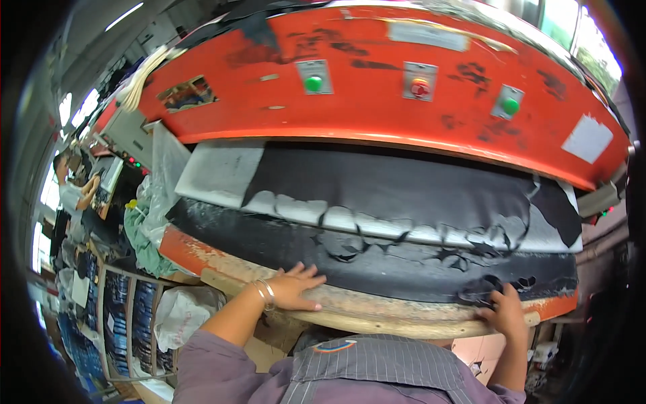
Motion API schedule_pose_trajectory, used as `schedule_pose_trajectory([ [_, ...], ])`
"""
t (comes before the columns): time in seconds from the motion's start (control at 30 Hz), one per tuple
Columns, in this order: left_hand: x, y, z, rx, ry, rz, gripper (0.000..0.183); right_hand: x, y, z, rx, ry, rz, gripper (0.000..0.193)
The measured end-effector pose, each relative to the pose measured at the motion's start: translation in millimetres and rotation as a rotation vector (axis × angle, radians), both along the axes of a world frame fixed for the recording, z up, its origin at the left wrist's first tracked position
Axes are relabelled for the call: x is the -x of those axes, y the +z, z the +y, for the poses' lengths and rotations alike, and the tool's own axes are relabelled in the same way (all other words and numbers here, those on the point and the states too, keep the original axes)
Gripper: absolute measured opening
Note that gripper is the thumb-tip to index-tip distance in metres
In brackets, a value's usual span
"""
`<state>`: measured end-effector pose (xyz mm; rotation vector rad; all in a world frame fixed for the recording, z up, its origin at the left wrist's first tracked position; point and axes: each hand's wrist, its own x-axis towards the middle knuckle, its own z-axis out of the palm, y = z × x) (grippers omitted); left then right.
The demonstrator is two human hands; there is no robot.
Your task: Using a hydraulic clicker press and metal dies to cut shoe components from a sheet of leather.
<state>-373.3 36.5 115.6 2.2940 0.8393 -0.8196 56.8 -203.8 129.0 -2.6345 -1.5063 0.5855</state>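
Observation:
My left hand point(297, 288) lies open, fingers spread, on the worn wooden front edge point(377, 304) of an orange press machine. At the right, my right hand point(506, 313) is bent against a bunch of black leather scraps point(479, 291), thumb and fingers closing on it, slightly blurred. Beyond my hands, a large black leather sheet point(390, 182) with scalloped, cut-out edges covers part of a white cutting board point(219, 172). Thin cut-out loops of leather point(343, 248) hang over the black bed point(397, 266) in front of the board.
The orange press beam point(370, 101) spans above the board, carrying green buttons point(313, 83) and a red button point(419, 87). At left are a green cloth point(147, 229), a white plastic bag point(185, 316) and a rack of dark stacked pieces point(131, 323). A person point(77, 195) works farther back.

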Motion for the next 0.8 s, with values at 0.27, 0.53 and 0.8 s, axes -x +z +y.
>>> schedule_pose_trajectory([
  [0.27, 106.3, -33.7, 139.9, -0.457, 0.643, -0.866, 0.041, 104.9, 83.2, 57.9, -0.083, 0.074, -0.035, 0.039],
  [0.53, 100.4, -123.5, 199.6, -0.763, 0.581, -0.984, 0.053, 285.6, -55.3, 342.4, -0.564, 0.410, 0.249, 0.033],
  [0.8, 116.3, -127.5, 202.8, -0.645, 0.659, -1.014, 0.071, 332.8, -87.0, 416.0, -0.603, 0.483, 0.057, 0.047],
])
